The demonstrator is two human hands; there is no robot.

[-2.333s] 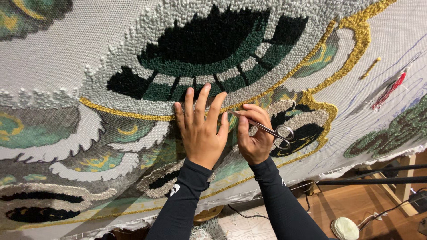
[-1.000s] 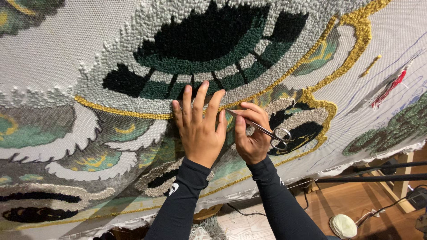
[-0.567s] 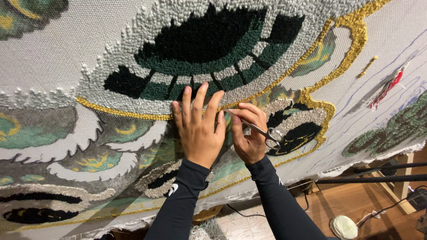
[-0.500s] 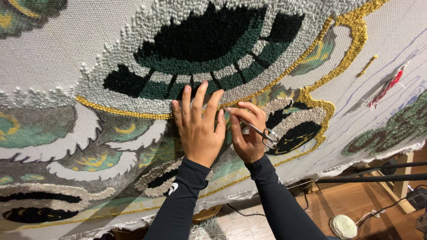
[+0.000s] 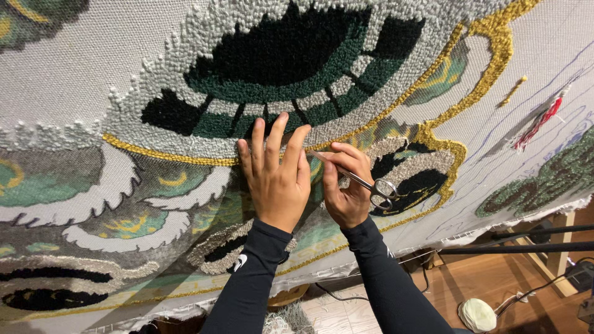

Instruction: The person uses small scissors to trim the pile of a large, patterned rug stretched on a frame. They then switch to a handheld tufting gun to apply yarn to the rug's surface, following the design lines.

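A large tufted rug hangs stretched in front of me, with black, dark green, grey, white and gold yarn shapes. My left hand lies flat on it, fingers spread and pointing up, just under a gold outline. Right beside it my right hand grips small metal scissors, the tips pointing left toward my left fingers and the loops sticking out to the right. Both arms wear black sleeves.
A red and white yarn tuft hangs from the cloth at the right. Below the rug's lower edge lie a wooden floor, a pale yarn ball, black cables, a dark metal bar and a wooden frame leg.
The scissors in my right hand have shifted slightly and their tips sit closer to my left fingers. My left hand stays pressed in the same spot.
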